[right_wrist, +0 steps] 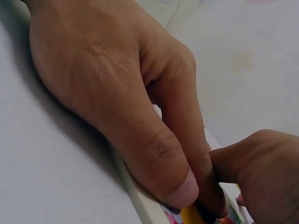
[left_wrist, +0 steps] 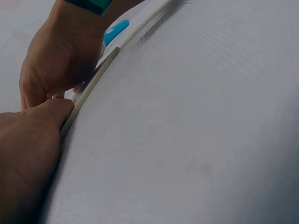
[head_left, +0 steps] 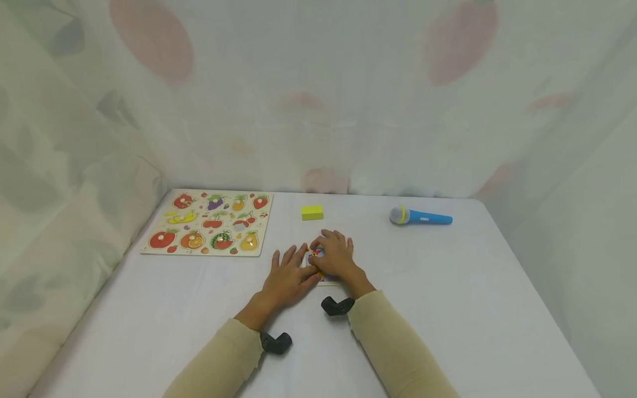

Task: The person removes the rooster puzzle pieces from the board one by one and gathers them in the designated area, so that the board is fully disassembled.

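A small colourful picture board (head_left: 315, 255) lies flat on the white table (head_left: 448, 309), mostly covered by both hands. My right hand (head_left: 335, 255) is curled over it. In the right wrist view its thumb and forefinger (right_wrist: 173, 177) pinch a small yellow piece (right_wrist: 191, 215) at the board's white edge (right_wrist: 145, 205). My left hand (head_left: 288, 276) lies flat beside the board with straight, spread fingers. Its thumb (left_wrist: 51, 112) presses against the thin board edge (left_wrist: 96, 79), close to the right hand (left_wrist: 56, 56).
A wooden fruit puzzle (head_left: 209, 223) lies at the back left. A yellow block (head_left: 312, 213) sits just behind the hands, and a blue toy microphone (head_left: 420, 216) at the back right. White patterned cloth (head_left: 318, 99) hangs around the table.
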### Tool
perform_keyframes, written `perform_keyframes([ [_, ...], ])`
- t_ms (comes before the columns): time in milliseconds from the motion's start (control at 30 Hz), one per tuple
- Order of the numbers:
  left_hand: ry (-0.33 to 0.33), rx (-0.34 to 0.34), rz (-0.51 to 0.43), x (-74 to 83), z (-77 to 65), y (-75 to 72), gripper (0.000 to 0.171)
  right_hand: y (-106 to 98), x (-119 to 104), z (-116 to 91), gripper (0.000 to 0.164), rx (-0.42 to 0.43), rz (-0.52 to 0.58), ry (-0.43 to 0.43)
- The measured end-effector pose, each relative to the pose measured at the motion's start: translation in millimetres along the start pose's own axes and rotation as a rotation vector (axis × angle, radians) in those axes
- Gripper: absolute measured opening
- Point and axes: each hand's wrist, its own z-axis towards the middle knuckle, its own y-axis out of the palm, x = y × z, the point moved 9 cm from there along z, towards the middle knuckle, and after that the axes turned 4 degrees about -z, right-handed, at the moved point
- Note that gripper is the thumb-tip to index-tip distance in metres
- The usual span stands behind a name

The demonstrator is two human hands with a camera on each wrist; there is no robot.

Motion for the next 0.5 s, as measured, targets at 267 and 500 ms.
perform_keyframes([
  [267, 0.000, 0.001, 0.000, -1.5, 0.3, 2.5, 0.045, 0.3, -1.0, -1.5, 0.023, 0.016, 0.026, -0.012],
  [500, 0.012, 0.020, 0.004, -0.9, 0.7, 1.0, 0.042, 0.5, -2.3, -1.8, 0.030, 0.027, -0.014, -0.020],
])
